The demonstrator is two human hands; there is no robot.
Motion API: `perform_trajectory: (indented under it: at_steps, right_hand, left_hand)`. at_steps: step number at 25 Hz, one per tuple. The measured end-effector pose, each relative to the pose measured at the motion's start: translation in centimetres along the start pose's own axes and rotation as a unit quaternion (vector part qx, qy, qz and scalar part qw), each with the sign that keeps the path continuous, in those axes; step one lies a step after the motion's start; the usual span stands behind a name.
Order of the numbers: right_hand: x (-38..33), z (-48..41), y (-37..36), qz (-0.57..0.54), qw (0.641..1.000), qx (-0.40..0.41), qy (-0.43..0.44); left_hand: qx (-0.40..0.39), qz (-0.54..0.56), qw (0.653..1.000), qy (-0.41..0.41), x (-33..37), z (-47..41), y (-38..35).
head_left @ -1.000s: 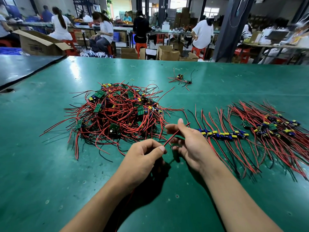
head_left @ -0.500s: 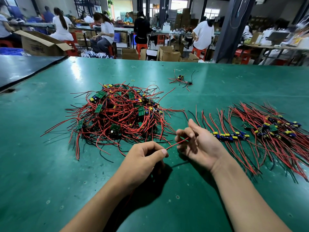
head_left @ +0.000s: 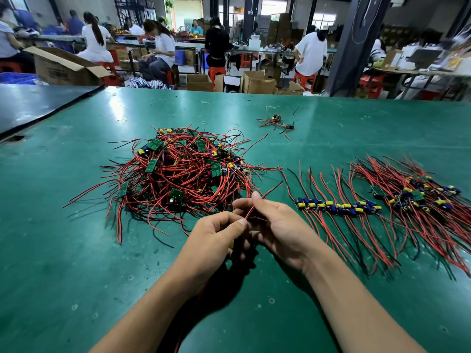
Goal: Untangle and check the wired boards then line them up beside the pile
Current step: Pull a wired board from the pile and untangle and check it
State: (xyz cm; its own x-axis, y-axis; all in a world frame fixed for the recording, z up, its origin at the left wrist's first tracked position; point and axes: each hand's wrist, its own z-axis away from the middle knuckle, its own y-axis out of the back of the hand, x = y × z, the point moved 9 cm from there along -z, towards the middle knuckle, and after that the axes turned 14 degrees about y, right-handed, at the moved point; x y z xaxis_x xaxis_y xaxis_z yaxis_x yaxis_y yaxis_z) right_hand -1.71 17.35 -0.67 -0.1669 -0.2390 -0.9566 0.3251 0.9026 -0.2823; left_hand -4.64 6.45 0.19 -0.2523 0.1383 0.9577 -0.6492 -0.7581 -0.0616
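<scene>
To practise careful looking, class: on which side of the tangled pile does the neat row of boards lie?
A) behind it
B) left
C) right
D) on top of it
C: the row of boards lies on the table to the right of the tangled pile, past the right hand, which holds a red wire together with the left hand.

table [head_left: 76,250]: glossy green mat; wires [head_left: 178,174]: smooth plastic; boxes [head_left: 63,67]: cardboard

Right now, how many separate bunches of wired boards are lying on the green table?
4: tangled pile left of centre, lined-up row to its right, heap at far right, small stray cluster at the back. The left hand may hide another.
</scene>
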Motion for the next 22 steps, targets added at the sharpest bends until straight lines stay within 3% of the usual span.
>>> perform_trajectory:
  at_steps: [9, 15, 19, 22]
  right_hand:
    - [-2.0, 0.1, 4.2, 0.041, 0.985, 0.155, 0.064]
    - [-2.0, -0.2, 4.8, 0.042, 0.979, 0.183, 0.077]
    - [-3.3, -0.2, 5.6, 0.204, 0.954, 0.174, 0.133]
    - [-3.6, 0.0, 5.8, 0.229, 0.947, 0.185, 0.125]
  left_hand:
    - [-0.018, -0.029, 0.999, 0.005, 0.1, 0.2, -0.4]
    - [-0.031, -0.037, 0.999, 0.006, 0.3, 0.6, -0.8]
    - [-0.039, -0.047, 0.998, 0.007, 0.3, 0.7, -1.0]
    - [-0.052, -0.051, 0.997, 0.010, 0.3, 0.7, -1.2]
